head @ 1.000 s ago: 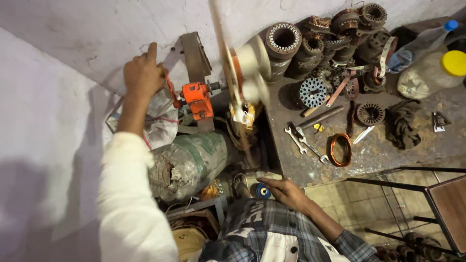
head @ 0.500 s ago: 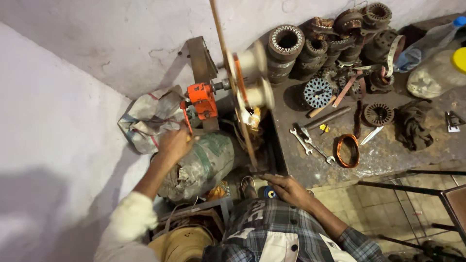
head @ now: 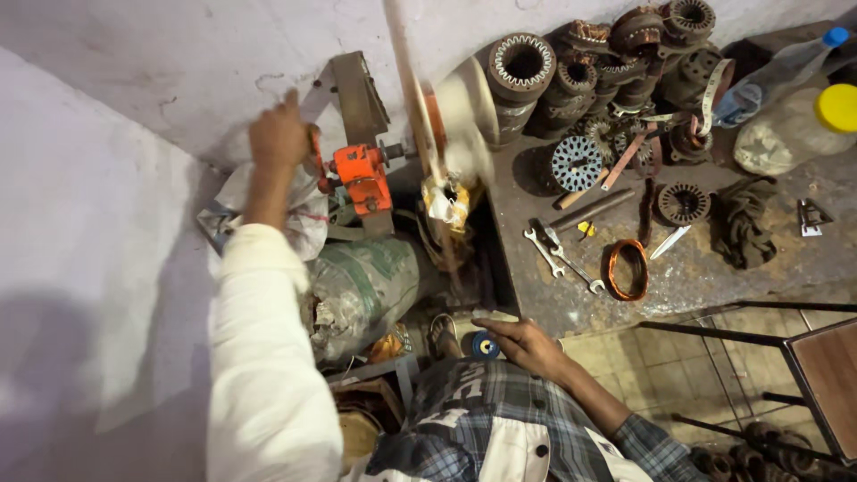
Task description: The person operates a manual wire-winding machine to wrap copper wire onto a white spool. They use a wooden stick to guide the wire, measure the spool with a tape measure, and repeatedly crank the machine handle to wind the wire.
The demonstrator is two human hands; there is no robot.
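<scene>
My left hand is raised by the wall and closed on the crank handle of an orange hand-wound coil winder. On the winder's shaft a pale former is blurred with spinning. A thin strand runs diagonally up past it. My right hand lies low by my checked shirt, fingers stretched toward a small blue spool. Whether it pinches a wire is not visible.
Stacked motor stators line the back of the grimy bench. Wrenches, a copper coil, a blue-capped bottle and a yellow-lidded jar lie there. A green sack sits under the winder; a metal stool stands at right.
My left hand has circled with the crank: high a second ago, low half a second ago, high again now. The former keeps spinning. My right hand has stayed by the blue spool.
</scene>
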